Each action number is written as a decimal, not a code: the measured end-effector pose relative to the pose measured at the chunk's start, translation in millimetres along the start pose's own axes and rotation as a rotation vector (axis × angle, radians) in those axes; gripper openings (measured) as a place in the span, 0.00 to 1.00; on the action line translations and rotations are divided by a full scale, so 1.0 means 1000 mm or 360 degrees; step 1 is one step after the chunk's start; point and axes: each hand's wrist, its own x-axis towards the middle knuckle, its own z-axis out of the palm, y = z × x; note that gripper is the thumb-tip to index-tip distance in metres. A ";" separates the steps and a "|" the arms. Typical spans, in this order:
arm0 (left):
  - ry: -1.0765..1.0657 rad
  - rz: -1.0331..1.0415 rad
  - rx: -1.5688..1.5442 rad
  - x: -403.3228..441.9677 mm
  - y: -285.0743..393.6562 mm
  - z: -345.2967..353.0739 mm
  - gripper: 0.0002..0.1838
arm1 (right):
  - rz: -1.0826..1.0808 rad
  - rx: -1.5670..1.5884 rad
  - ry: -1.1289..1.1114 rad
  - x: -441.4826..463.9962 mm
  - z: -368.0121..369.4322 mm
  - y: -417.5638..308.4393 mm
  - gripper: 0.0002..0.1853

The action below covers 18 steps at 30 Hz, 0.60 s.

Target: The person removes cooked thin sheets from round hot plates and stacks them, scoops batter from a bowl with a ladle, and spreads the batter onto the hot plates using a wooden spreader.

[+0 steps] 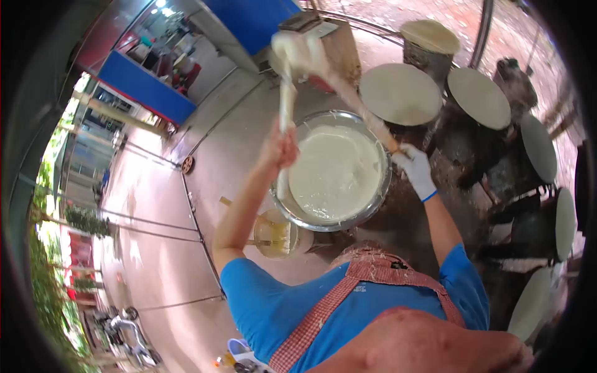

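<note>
My left hand [280, 148] is bare and closed around a batter-coated stick [286, 102], which stands nearly upright at the left rim of the metal bowl. My right hand [415, 166], in a white glove with a blue cuff, grips the near end of a long wooden stick [364, 115]. That stick slants up and left across the bowl. The far ends of both meet in a blurred, pale, batter-covered mass [301, 53]; whether they touch there I cannot tell. Below my hands, the wide metal bowl [380, 199] holds thick, cream-coloured batter [336, 171].
A bucket [301, 242] with yellowish contents and wooden handles stands left of the bowl's near side. Several round, pale-topped griddles [401, 93] on dark stands curve around the right. A box-like stand [342, 46] is beyond the bowl. A parked motorbike [127, 336] is at lower left.
</note>
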 end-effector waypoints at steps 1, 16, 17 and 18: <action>-0.0126 -0.0401 -0.0278 0.017 -0.033 -0.019 0.09 | 0.0300 0.0012 -0.0021 -0.015 0.003 0.025 0.14; -0.1174 -0.2085 -0.0761 0.073 -0.144 0.143 0.18 | 0.0627 -0.0507 0.0986 -0.302 -0.046 0.041 0.20; -0.0974 -0.1908 -0.0527 0.065 -0.168 0.164 0.18 | 0.0685 -0.0609 0.1069 -0.343 -0.037 0.057 0.21; -0.0999 -0.1805 -0.0213 0.050 -0.196 0.191 0.17 | 0.0828 -0.0575 0.1187 -0.388 -0.026 0.058 0.21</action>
